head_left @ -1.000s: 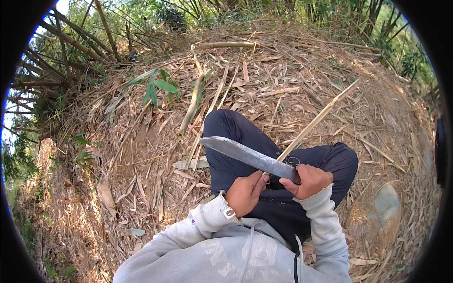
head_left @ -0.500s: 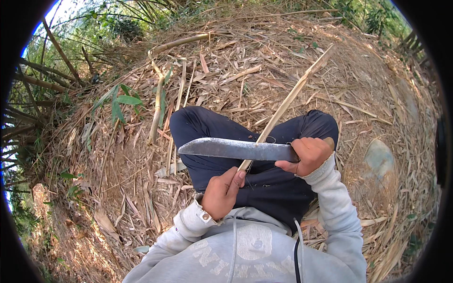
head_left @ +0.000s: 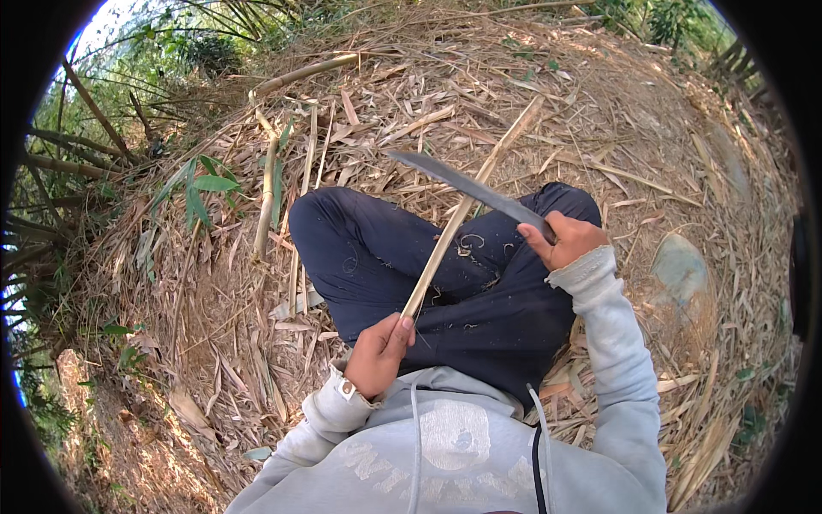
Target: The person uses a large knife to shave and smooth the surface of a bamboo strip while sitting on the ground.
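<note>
My left hand (head_left: 380, 354) pinches the near end of a long, pale bamboo strip (head_left: 445, 240) between thumb and fingers. The strip slants up and to the right over my lap, its far end beyond my knees. In my right hand (head_left: 568, 242) is a machete (head_left: 479, 190), gripped by a handle that the fist mostly hides. Its broad dark blade points to the upper left and crosses the strip past its middle. Whether the blade touches the strip, I cannot tell. Thin curled shavings (head_left: 467, 246) lie on my dark trousers (head_left: 360, 257).
Dry leaves and bamboo litter cover the ground. A bent bamboo branch (head_left: 269, 188) with green leaves (head_left: 214, 182) lies at the left, and a bamboo pole (head_left: 308, 73) lies beyond it. A grey stone (head_left: 681, 267) sits right of my knee. Bamboo stems (head_left: 73, 164) stand at the far left.
The machete has moved up and away along the strip and tilted from nearly level to slanting. My left hand has shifted slightly left and down, swinging the strip's far end left.
</note>
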`<control>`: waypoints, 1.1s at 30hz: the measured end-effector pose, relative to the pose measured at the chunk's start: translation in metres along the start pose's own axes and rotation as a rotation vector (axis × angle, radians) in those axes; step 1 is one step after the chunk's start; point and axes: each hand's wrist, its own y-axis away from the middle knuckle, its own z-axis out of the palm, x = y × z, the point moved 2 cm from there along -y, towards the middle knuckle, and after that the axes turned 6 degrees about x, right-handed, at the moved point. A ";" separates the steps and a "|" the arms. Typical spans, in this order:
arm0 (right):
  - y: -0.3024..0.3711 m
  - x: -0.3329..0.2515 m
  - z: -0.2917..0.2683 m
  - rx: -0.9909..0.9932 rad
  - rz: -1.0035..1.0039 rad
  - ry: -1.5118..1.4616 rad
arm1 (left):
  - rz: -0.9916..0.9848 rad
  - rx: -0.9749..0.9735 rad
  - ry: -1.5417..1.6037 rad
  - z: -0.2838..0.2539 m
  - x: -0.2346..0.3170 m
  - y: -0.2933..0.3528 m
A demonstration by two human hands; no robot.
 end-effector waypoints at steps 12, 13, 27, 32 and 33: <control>0.001 -0.066 0.010 0.162 -0.232 -0.126 | -0.118 -0.037 0.139 0.011 0.014 -0.011; 0.004 -0.072 0.012 0.149 -0.235 -0.148 | -0.162 -0.069 0.204 0.011 0.012 -0.012; -0.010 -0.038 0.007 0.091 -0.087 -0.208 | -0.351 -0.309 0.490 -0.010 0.006 0.009; -0.007 -0.063 0.007 0.050 -0.242 -0.219 | -0.322 -0.295 0.435 -0.006 0.017 0.004; -0.009 -0.050 0.009 0.062 -0.209 -0.236 | -0.341 -0.307 0.438 -0.008 0.014 0.008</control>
